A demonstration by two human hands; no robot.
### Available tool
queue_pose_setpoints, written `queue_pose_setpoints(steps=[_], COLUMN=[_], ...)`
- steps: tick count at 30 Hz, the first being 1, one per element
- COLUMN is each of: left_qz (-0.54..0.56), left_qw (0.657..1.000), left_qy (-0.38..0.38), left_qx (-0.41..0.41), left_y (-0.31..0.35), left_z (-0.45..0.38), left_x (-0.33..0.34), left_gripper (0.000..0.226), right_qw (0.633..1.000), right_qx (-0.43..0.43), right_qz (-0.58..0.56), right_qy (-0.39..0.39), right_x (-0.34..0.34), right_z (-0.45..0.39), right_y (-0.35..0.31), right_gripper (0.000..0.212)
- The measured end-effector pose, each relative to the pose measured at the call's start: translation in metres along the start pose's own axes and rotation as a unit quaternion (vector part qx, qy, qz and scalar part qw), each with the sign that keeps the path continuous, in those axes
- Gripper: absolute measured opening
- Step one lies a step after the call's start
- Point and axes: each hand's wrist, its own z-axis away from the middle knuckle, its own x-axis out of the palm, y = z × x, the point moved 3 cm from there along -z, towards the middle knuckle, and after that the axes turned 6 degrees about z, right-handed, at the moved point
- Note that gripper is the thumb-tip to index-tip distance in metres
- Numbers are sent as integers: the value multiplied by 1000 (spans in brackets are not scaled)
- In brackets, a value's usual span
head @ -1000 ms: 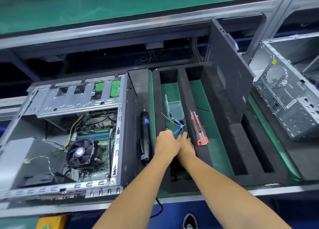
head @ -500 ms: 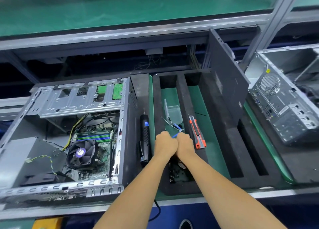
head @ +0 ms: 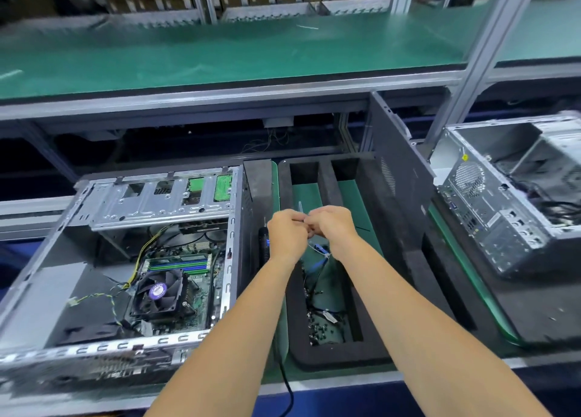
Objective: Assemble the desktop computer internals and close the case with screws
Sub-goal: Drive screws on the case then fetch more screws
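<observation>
Early yet: computer case (head: 132, 259) lies open at nine o'clock; both hands' fingers (head: 301, 220) pinch something too small to tell.

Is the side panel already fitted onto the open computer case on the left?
No. The open case shows its fan and board, while the dark side panel stands upright in the foam tray.

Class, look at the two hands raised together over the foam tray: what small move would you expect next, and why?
Probably carrying the small piece over to the open computer case on the left. Both the left hand and right hand pinch something tiny above the foam tray; what it is cannot be told.
</observation>
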Motion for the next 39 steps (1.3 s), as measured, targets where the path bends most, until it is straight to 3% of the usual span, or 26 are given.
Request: queue_pose_setpoints(steps=[4,6,8,11,14,18,22,27,29,31,34,39], left_qz=[-35,-69,-83,-69,-51,-36,-11,20,42,78,128,222], left_qw=[999,996,993,993,994,995,997,997,997,996,991,974], left_qy=[19,40,42,39,64,83,81,68,59,45,27,12], left_qx=[-1,35,74,90,71,31,3,-6,-16,-27,-40,-41], left_y=[7,23,41,54,47,27,7,4,5,8,13,25], left_z=[-7,-8,-8,-10,-14,-15,-11,-11,-11,-10,-5,10], left_x=[-22,-34,-46,-75,-111,-146,-165,-181,-185,-186,-186,-187], left_gripper=[28,24,25,24,21,17,11,13,11,14,17,14], right_qw=[1000,990,959,924,897,868,862,927,960,991,993,979], right_qx=[-10,-47,-73,-38,-9,42,0,29,8,19,9,-36], right_qz=[11,126,275,375,436,486,502,373,278,112,-10,-21], right_qy=[-5,34,20,-63,-78,-97,-65,-28,-36,-77,-117,-200], right_x=[12,22,44,86,113,124,126,109,98,87,70,77], right_z=[-1,-6,-7,-8,-8,-9,-6,4,11,22,47,116], right_y=[-3,-3,2,23,37,51,54,55,42,18,-26,-63], right_gripper=[15,13,14,43,58,58,39,41,41,30,30,24])
